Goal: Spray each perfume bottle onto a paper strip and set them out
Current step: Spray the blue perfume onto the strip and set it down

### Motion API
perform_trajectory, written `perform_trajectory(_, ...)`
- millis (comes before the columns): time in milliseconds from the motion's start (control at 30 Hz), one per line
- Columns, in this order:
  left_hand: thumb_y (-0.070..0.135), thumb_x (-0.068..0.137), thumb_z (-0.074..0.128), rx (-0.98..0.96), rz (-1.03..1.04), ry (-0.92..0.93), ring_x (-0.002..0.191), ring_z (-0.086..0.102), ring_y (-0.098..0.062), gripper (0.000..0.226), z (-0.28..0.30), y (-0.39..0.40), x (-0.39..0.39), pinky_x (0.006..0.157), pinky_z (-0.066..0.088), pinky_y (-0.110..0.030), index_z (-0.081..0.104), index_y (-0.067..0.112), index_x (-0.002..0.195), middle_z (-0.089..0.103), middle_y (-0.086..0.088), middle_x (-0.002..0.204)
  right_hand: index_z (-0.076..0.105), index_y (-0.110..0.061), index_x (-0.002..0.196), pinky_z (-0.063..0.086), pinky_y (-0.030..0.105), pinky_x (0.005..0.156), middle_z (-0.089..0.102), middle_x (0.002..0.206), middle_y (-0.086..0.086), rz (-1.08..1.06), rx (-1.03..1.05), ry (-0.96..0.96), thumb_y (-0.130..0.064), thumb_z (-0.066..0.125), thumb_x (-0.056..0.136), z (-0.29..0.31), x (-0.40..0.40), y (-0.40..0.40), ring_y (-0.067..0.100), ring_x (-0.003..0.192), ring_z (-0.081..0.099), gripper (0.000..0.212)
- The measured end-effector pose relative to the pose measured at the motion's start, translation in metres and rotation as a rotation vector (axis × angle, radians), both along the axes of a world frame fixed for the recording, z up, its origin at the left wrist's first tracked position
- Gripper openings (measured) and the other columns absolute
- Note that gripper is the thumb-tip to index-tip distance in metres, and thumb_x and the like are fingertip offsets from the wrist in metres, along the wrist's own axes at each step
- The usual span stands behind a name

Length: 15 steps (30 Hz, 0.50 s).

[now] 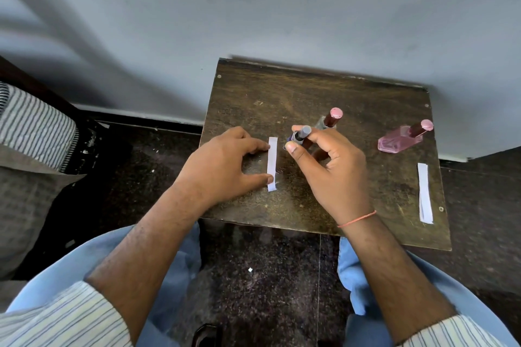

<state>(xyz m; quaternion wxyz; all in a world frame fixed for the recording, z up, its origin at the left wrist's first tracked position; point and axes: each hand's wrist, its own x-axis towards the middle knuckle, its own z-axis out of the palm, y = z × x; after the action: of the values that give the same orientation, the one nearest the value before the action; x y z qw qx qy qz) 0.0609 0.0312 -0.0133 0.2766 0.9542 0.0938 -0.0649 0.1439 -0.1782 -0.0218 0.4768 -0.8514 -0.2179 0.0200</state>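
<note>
a small dark wooden table point(352, 93), scuffed, stands against the wall. a white paper strip point(272, 163) lies near its centre. at 3 o'clock sits a pink perfume bottle point(400, 140); at 4 o'clock lies a second strip point(424, 193).

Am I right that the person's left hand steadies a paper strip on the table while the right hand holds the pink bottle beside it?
Not quite. The head view shows the right hand holding a small dark bottle, not the pink bottle, which stands untouched near the table's right edge. The rest holds: the left hand does steady a paper strip on the table.
</note>
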Motion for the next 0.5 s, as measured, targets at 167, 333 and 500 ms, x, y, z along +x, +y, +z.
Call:
perform_trajectory(167,0.072,0.078,0.080,0.016,0.018,-0.010,0.114,0.059,-0.006,0.072,-0.004,-0.003,-0.002,0.091,0.062,-0.041,0.059,0.050,0.143,0.054,0.021,0.123,0.080,-0.021,0.121,0.056,0.032,0.080,0.078,0.115,-0.014,0.031,-0.064,0.018,-0.028,0.073,0.103,0.000,-0.003,0.008,0.011,0.086,0.071,0.021)
perform_trajectory(333,0.069,0.078,0.082,0.029,0.023,-0.004,0.117,0.059,-0.008,0.071,-0.006,-0.002,-0.001,0.091,0.063,-0.043,0.057,0.053,0.143,0.053,0.020,0.125,0.078,-0.017,0.124,0.056,0.040,0.078,0.079,0.110,-0.002,0.052,-0.104,-0.002,-0.029,0.066,0.106,0.001,-0.004,0.014,0.017,0.083,0.070,0.025)
perform_trajectory(500,0.068,0.078,0.083,0.029,0.029,0.012,0.115,0.058,-0.007,0.072,-0.006,-0.003,0.000,0.092,0.063,-0.043,0.056,0.054,0.143,0.052,0.020,0.122,0.076,-0.017,0.130,0.054,0.032,0.082,0.078,0.112,-0.004,0.079,-0.129,0.005,-0.023,0.065,0.107,0.000,-0.003,0.017,0.010,0.089,0.068,0.026)
